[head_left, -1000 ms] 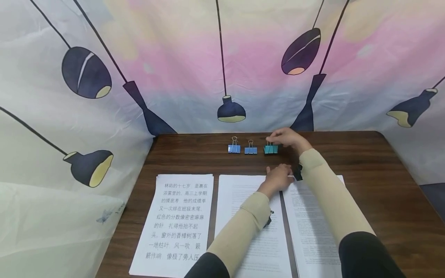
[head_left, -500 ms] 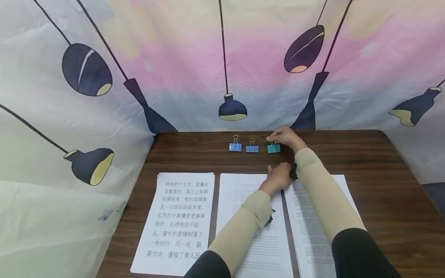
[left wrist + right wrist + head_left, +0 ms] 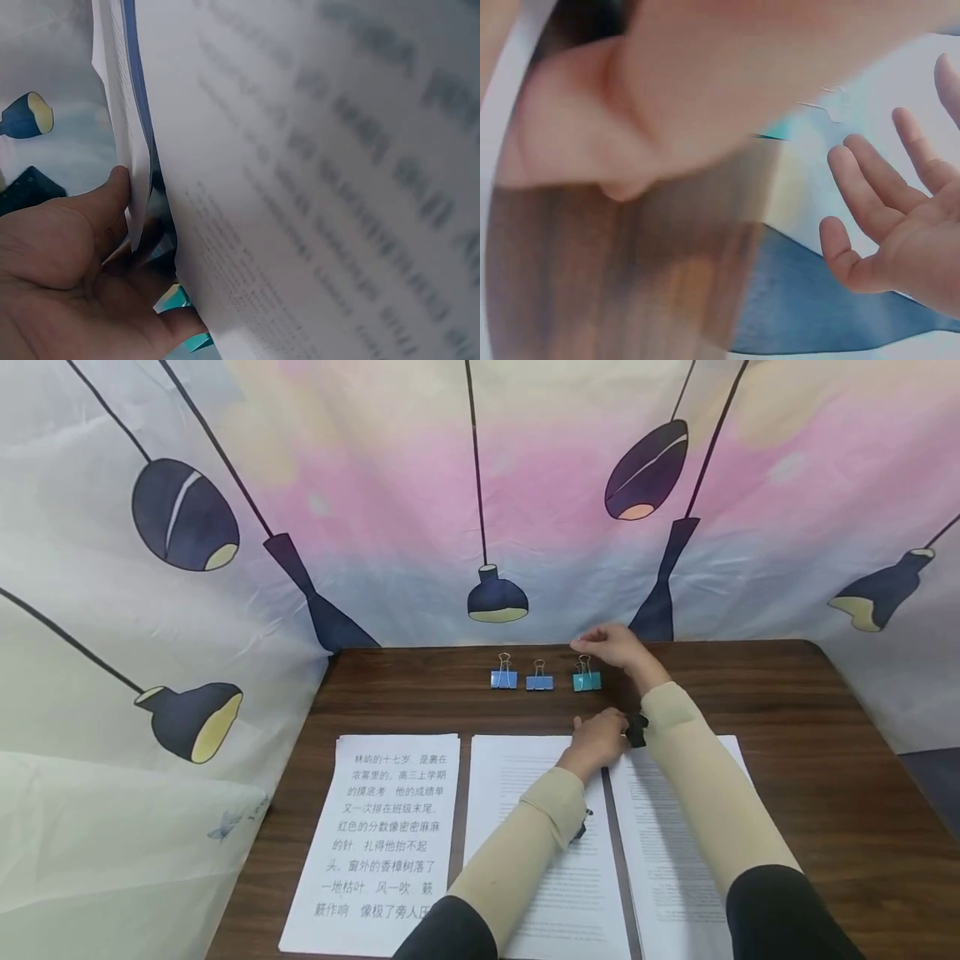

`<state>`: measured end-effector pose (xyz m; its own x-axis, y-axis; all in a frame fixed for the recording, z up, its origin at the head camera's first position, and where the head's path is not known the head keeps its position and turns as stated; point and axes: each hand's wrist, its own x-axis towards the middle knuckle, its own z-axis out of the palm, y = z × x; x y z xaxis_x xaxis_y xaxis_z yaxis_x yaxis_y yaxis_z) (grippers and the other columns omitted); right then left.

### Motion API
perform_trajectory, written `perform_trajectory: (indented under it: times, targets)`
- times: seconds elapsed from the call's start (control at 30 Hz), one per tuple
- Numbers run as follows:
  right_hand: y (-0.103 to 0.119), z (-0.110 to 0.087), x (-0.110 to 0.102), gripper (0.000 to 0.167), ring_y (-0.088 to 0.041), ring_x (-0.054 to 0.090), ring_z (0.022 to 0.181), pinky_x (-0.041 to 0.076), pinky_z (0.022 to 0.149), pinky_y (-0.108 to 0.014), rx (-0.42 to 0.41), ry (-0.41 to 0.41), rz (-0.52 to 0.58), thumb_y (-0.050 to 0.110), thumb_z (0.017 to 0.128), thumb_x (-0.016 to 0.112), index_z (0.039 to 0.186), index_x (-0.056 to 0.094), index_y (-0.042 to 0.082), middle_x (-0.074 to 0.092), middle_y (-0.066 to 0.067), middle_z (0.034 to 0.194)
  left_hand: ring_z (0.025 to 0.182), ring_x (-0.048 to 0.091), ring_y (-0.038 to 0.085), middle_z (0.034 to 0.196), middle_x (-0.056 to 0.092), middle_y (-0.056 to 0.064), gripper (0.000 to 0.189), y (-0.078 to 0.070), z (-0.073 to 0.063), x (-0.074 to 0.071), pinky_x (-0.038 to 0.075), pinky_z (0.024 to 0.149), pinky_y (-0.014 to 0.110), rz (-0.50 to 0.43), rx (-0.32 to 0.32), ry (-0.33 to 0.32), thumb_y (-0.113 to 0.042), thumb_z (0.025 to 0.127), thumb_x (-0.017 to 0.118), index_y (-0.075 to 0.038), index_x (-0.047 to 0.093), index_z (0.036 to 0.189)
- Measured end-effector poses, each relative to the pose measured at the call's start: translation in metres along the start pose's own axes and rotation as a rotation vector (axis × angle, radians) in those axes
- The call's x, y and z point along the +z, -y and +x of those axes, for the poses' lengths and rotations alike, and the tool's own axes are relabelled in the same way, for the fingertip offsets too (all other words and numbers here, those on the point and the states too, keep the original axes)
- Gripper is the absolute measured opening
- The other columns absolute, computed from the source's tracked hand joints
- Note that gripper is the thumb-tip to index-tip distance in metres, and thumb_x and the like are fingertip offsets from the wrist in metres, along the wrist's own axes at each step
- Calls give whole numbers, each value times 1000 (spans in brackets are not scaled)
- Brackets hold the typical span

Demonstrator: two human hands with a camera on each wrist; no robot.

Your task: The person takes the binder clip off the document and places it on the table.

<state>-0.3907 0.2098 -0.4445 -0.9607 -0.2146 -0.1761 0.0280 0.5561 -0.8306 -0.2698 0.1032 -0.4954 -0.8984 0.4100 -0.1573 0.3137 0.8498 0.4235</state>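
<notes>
At the table's far side, a teal binder clip stands with its wire handles up. Just above it is my right hand, holding nothing; the right wrist view shows that hand with its fingers spread. My left hand rests at the top corners of the middle paper stack and the right paper stack. In the left wrist view the thumb of my left hand lies against a sheet edge, and another finger meets the larger sheet's edge; some fingertips are hidden.
Two blue binder clips, one larger and one smaller, stand left of the teal one. The left paper stack bears large print. Behind the wooden table hangs a cloth printed with lamps.
My right hand has let go of the teal binder clip's handles and lifted slightly above it. The clip stays standing on the table. My left hand has hardly moved.
</notes>
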Motion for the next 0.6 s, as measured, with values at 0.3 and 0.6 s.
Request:
perform_trajectory:
  times: [0.3, 0.6]
  targets:
    - [16, -17, -10, 43, -41, 52, 129, 42, 109, -59, -78, -42, 24, 37, 103, 70, 122, 64, -1, 58, -22, 138, 129, 63, 21, 145, 61, -6, 31, 1, 4, 4, 35, 118, 65, 54, 16, -8, -36, 107, 62, -25, 72, 135]
    - [33, -56, -34, 50, -40, 60, 128, 48, 103, -59, -229, -162, -53, 45, 104, 66, 127, 66, 1, 64, -22, 135, 150, 44, 22, 157, 54, -2, 49, 44, -6, -56, 22, 124, 66, -100, 128, 89, -45, 110, 53, -21, 56, 153]
